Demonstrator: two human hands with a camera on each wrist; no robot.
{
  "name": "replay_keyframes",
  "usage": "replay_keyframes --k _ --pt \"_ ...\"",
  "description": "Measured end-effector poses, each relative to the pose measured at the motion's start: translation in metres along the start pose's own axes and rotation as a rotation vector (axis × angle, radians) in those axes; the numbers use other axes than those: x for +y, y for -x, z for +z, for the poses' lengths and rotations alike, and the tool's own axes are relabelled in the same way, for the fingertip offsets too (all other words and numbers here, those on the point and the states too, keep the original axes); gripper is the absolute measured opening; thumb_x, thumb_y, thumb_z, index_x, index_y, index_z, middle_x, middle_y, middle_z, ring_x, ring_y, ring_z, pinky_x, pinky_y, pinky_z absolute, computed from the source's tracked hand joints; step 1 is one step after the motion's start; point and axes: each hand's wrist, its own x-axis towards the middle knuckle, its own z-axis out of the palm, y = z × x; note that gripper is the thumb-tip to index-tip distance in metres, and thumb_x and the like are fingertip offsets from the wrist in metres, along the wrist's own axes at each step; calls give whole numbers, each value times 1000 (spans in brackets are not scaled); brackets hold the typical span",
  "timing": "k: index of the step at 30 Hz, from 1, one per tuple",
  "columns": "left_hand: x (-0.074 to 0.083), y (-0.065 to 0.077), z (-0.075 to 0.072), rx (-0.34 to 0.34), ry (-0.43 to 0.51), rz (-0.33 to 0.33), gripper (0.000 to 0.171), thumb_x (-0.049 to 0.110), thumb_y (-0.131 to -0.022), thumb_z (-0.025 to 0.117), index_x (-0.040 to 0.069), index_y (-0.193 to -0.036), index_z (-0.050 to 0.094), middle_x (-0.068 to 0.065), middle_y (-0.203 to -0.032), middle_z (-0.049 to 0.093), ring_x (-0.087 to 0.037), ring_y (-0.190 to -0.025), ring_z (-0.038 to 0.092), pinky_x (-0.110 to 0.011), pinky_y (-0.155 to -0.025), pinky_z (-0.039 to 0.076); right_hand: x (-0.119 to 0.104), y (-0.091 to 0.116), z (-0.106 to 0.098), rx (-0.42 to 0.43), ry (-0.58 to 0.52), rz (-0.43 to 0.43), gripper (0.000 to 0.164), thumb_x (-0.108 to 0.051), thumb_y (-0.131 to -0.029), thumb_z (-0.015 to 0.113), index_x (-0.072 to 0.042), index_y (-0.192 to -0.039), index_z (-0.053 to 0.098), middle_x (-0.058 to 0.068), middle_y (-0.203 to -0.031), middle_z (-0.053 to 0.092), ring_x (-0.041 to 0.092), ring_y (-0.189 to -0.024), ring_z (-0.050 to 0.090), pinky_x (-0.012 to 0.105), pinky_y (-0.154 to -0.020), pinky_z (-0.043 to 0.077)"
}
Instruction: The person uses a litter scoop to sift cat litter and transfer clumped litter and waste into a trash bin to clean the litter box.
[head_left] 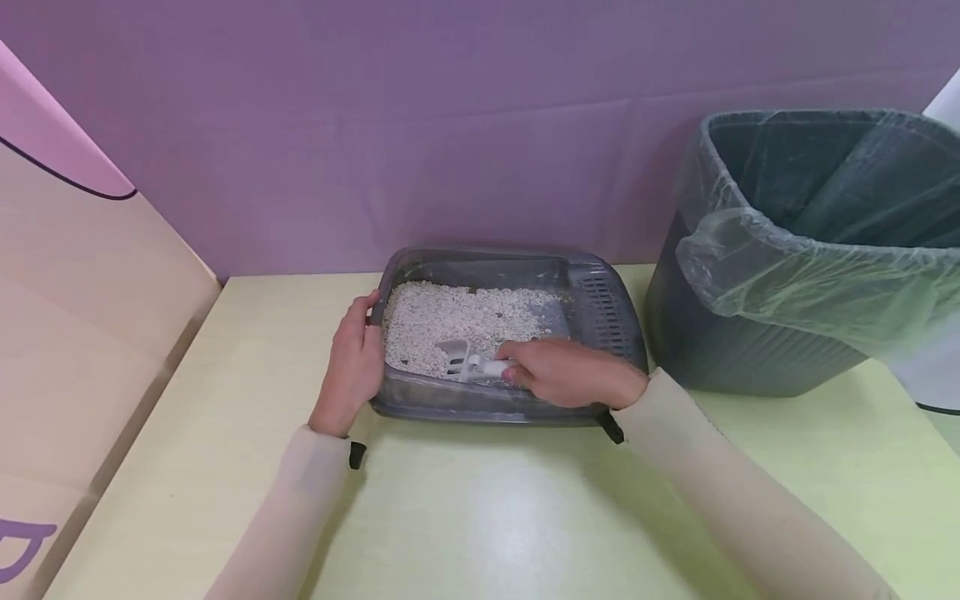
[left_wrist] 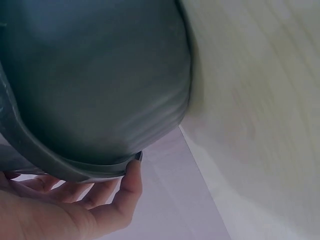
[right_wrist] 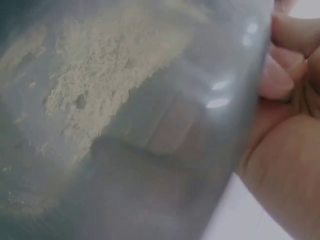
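A grey litter box (head_left: 480, 403) stands on the table, with pale, grainy litter (head_left: 442, 312) heaped over its left and middle parts. My left hand (head_left: 358, 354) grips the box's left rim. In the left wrist view, the fingers (left_wrist: 131, 187) of that hand curl at the rim's edge. My right hand (head_left: 558, 371) holds a light grey litter scoop (head_left: 487, 367) by its handle, low over the box's near side. The slotted head of the scoop points left and sits in the litter. The right wrist view shows the box wall, litter (right_wrist: 95, 80) and part of the right hand (right_wrist: 285, 135); no scoop is recognisable there.
A tall dark grey bin (head_left: 720, 333), lined with a clear plastic bag (head_left: 817, 279), stands right of the litter box. A purple backdrop (head_left: 480, 150) rises behind the pale yellow table (head_left: 480, 517). Slots (head_left: 602, 312) mark the box's right end.
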Motion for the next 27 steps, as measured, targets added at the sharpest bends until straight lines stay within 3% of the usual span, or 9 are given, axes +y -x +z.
replay_keyframes --k 4,10,16,19,27 --pt "-1 1 0 -10 3 -5 46 10 -97 28 2 -141 38 -15 -127 48 -26 -103 47 -44 -86 39 1 1 2 14 -26 7 29 -20 -102 44 -9 -127 51 -2 -68 45 11 -52 33 27 -54 33" --pt "-1 -1 1 -9 0 0 45 10 -97 28 2 -141 39 -16 -124 49 -26 -101 46 -42 -82 39 13 4 11 35 -35 0 30 -22 -102 42 -12 -129 49 -2 -70 46 10 -52 31 28 -55 35" --pt "1 -3 -1 -2 -4 5 46 9 -97 28 3 -141 39 -15 -122 50 -26 -100 46 -42 -82 39 22 1 19 105 -71 -33 33 -26 -102 40 -15 -132 47 -3 -71 46 11 -55 34 30 -58 36" --pt "0 -3 -3 -6 8 3 46 9 -97 28 4 -141 39 -16 -117 51 -26 -98 47 -41 -80 39 21 -3 20 143 -84 -30 34 -26 -102 40 -15 -134 45 -1 -70 44 12 -53 33 29 -55 35" --pt "-3 2 -1 -19 30 -6 47 9 -96 27 4 -142 38 -17 -117 51 -26 -99 48 -41 -81 39 21 -7 22 237 -132 18 33 -24 -102 40 -18 -134 45 5 -85 55 14 -58 40 31 -56 38"
